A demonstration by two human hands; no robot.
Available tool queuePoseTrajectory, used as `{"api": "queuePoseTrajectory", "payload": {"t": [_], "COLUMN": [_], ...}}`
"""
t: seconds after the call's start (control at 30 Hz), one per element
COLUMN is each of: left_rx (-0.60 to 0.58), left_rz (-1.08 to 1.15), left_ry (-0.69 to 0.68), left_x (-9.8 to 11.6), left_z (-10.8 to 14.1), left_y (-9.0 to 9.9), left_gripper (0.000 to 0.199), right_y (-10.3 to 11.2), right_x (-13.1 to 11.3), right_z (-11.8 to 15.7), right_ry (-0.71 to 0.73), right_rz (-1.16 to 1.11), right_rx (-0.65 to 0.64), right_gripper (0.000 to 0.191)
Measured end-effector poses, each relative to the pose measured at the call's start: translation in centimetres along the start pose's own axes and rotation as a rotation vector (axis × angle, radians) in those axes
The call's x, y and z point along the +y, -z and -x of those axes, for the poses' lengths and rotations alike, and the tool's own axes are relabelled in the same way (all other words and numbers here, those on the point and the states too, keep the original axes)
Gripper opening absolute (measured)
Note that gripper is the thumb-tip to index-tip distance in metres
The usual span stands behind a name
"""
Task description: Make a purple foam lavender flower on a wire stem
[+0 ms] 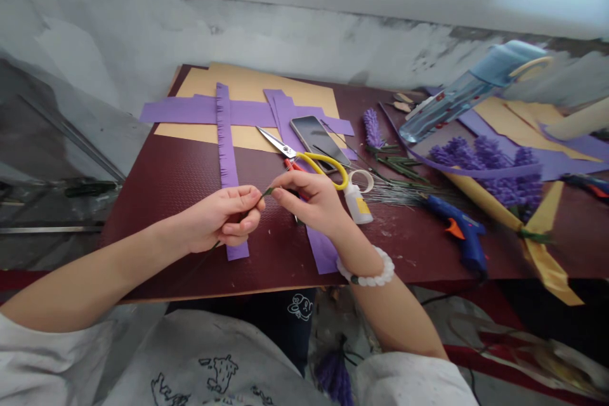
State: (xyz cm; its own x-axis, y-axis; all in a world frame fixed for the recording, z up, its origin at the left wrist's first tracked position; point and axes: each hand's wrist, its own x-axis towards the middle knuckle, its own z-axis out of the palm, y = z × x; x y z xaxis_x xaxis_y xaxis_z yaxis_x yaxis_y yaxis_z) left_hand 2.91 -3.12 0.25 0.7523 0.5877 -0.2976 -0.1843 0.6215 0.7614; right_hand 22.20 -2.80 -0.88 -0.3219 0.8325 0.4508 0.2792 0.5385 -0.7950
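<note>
Between my fingertips, over the front of the table, is a thin green wire stem (268, 191). My left hand (231, 216) pinches it between thumb and fingers, and a thin dark length trails down to the left below that hand. My right hand (309, 200) has its fingertips closed on the stem's other end. Behind my left hand lies a fringed purple paper strip (227, 146), snipped along one edge. Scissors with yellow handles (311, 162) rest just beyond my right hand, over a red-handled tool (291, 166) that is partly hidden.
A phone (316, 136), purple and tan paper, a small glue bottle (358, 203) and a tape roll (362, 180) lie behind. On the right are green stems and wires, a blue glue gun (459, 228), a wrapped purple flower bouquet (495, 168) and a blue water bottle (471, 95).
</note>
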Motion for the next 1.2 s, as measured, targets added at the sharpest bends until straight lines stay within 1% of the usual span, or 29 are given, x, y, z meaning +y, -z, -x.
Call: {"api": "queuePoseTrajectory", "payload": {"t": [0.13,0.3,0.47,0.57,0.73,0.87,1.0,1.1,1.2], "left_rx": [0.02,0.065,0.013,-0.008,0.0,0.028,0.049,0.06,0.044], "left_rz": [-0.002,-0.004,0.001,0.004,0.038,0.052,0.045,0.018,-0.006], "left_ry": [0.038,0.065,0.036,0.028,0.022,0.045,0.1,0.09,0.068], "left_x": [0.15,0.62,0.4,0.11,-0.01,0.12,0.29,0.34,0.32], "left_z": [0.05,0.28,0.23,0.1,0.07,0.13,0.14,0.14,0.16], "left_y": [-0.24,-0.73,-0.48,-0.21,-0.28,-0.44,-0.51,-0.5,-0.38], "left_gripper": [0.022,0.025,0.018,0.019,0.02,0.019,0.023,0.023,0.024], "right_y": [-0.02,-0.13,-0.13,-0.07,-0.07,-0.16,-0.36,-0.53,-0.6], "right_x": [0.05,0.09,0.16,0.15,0.0,-0.03,0.1,0.19,0.17], "right_z": [0.0,-0.02,0.06,0.06,0.0,0.01,0.04,0.07,0.08], "right_ry": [0.041,0.055,0.045,0.051,0.059,0.036,-0.018,-0.037,-0.029], "right_rz": [0.005,0.003,0.005,0.003,-0.026,-0.068,-0.064,-0.066,-0.074], "right_rx": [0.006,0.017,0.022,0.023,0.019,0.016,0.011,0.013,0.02], "right_gripper": [0.009,0.009,0.009,0.009,0.009,0.008,0.009,0.01,0.01]}}
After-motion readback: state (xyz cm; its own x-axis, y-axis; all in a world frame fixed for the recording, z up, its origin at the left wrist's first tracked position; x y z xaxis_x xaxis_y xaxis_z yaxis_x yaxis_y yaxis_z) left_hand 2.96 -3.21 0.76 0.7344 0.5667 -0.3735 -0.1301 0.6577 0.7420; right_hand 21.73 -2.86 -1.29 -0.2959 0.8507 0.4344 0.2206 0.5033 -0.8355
